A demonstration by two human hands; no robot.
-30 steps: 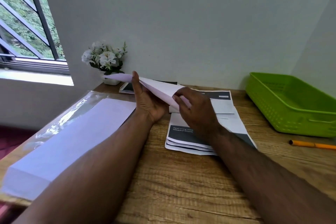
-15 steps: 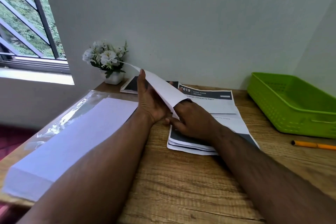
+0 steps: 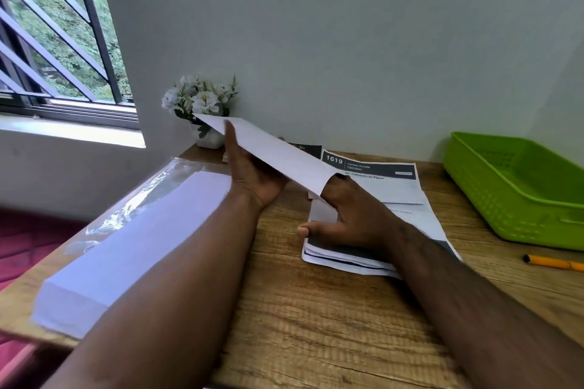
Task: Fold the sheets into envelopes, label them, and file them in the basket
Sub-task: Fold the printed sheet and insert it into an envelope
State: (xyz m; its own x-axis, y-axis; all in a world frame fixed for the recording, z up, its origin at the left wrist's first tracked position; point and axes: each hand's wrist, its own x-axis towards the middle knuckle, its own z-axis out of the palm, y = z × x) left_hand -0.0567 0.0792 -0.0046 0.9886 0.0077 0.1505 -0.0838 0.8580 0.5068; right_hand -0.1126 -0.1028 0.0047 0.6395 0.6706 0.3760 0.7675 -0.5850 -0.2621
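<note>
A white envelope (image 3: 278, 155) is held up over the desk, seen edge-on, slanting from the flowers down to the right. My left hand (image 3: 252, 174) holds it from beneath, thumb up along its near side. My right hand (image 3: 350, 218) lies at the envelope's lower end with its fingers hidden inside or behind the paper, thumb stretched left over a stack of printed sheets (image 3: 395, 230). A green basket (image 3: 518, 189) stands at the right, with nothing visible inside.
A ream of white paper (image 3: 126, 246) in torn clear wrap lies at the left of the wooden desk (image 3: 316, 309). A small pot of white flowers (image 3: 202, 107) sits at the back by the wall. An orange pencil (image 3: 553, 262) lies near the basket.
The envelope has tilted up and its far tip rose toward the flowers. My right hand slid down to its lower end, fingers now hidden by the paper.
</note>
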